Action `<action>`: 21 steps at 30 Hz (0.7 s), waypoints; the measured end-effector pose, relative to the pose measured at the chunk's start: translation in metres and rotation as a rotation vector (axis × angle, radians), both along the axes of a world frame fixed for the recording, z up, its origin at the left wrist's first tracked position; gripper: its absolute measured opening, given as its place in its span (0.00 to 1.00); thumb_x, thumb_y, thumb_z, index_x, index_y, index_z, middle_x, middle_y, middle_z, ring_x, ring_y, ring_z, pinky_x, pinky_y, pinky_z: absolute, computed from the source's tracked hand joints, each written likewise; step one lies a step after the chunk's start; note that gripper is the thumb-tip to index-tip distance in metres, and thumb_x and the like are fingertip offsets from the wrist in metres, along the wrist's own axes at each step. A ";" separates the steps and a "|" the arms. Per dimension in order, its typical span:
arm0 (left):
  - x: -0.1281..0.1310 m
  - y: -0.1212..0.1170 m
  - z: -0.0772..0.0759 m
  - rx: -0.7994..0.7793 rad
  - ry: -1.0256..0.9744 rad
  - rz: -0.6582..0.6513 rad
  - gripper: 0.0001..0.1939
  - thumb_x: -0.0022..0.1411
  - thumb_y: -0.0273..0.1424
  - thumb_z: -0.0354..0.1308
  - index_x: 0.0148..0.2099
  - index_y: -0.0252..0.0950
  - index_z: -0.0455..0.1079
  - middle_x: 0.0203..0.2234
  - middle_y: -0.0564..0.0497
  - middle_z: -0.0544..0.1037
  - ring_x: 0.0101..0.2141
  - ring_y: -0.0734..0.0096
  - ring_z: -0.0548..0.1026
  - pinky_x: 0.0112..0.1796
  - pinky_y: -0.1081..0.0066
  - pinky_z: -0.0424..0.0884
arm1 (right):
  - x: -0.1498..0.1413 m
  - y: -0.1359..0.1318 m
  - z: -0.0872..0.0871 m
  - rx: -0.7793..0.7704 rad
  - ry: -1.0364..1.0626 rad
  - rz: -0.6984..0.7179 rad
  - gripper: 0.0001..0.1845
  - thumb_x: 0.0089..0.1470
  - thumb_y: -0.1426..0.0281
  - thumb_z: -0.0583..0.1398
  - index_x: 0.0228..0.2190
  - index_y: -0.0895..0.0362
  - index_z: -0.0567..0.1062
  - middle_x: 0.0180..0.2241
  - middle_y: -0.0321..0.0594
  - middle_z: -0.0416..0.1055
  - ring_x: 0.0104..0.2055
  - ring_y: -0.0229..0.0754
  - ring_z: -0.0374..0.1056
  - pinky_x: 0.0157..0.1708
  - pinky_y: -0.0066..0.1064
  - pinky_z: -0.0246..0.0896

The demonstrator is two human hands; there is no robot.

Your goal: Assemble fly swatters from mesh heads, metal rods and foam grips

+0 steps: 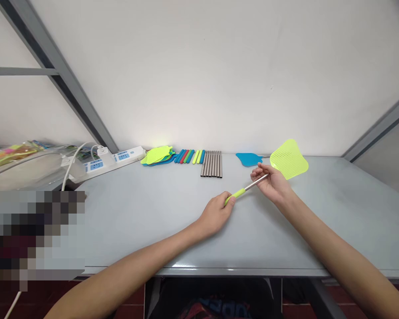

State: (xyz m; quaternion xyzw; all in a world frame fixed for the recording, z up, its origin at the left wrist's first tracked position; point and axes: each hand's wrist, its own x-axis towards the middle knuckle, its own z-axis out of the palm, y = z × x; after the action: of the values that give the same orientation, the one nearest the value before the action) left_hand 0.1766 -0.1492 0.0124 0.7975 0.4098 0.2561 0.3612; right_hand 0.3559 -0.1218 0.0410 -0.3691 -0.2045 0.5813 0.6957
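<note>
A yellow-green fly swatter (288, 160) is held at a slant above the table, its mesh head up and to the right. My left hand (217, 213) is closed around its yellow-green grip, from which a thin metal rod runs to my right hand (273, 184). There, curled fingers and thumb hold the rod near the head; the joint itself is hidden by the hand. Behind it, a blue fly swatter (249, 159) lies on the table, with a bit of its metal rod showing. Farther left, metal tubes (211, 164) lie side by side.
Coloured grips (189, 157) lie in a row beside a pile of swatter heads (158, 156). A white power strip (115, 162) with plugs and cables stands at the left, near plastic bags (20, 166). The grey table (146, 212) meets a white wall at the back.
</note>
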 end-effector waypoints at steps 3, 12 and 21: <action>-0.001 -0.002 0.001 -0.042 -0.018 -0.005 0.17 0.59 0.41 0.36 0.25 0.37 0.54 0.18 0.57 0.60 0.21 0.75 0.59 0.23 0.74 0.54 | -0.006 0.006 0.011 0.027 -0.020 0.010 0.14 0.47 0.77 0.54 0.17 0.56 0.54 0.12 0.27 0.43 0.12 0.28 0.44 0.12 0.20 0.51; -0.004 0.008 -0.008 -0.492 -0.395 -0.134 0.18 0.58 0.45 0.37 0.26 0.37 0.51 0.17 0.58 0.54 0.15 0.82 0.53 0.16 0.78 0.50 | -0.050 0.028 0.054 0.120 -0.075 0.284 0.05 0.52 0.74 0.49 0.26 0.57 0.61 0.12 0.25 0.41 0.10 0.26 0.36 0.08 0.18 0.32; 0.002 -0.003 -0.011 -0.725 -0.620 -0.022 0.19 0.56 0.46 0.40 0.25 0.36 0.51 0.14 0.61 0.50 0.13 0.86 0.46 0.13 0.82 0.43 | -0.057 0.036 0.041 0.096 -0.090 0.484 0.06 0.54 0.74 0.47 0.26 0.57 0.61 0.12 0.25 0.38 0.10 0.26 0.34 0.08 0.17 0.29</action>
State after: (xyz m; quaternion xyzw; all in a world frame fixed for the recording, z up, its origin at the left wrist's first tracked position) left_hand 0.1782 -0.1527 0.0012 0.5101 0.3371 0.3187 0.7243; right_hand 0.2987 -0.0862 0.0821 -0.3015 -0.3451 0.7037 0.5430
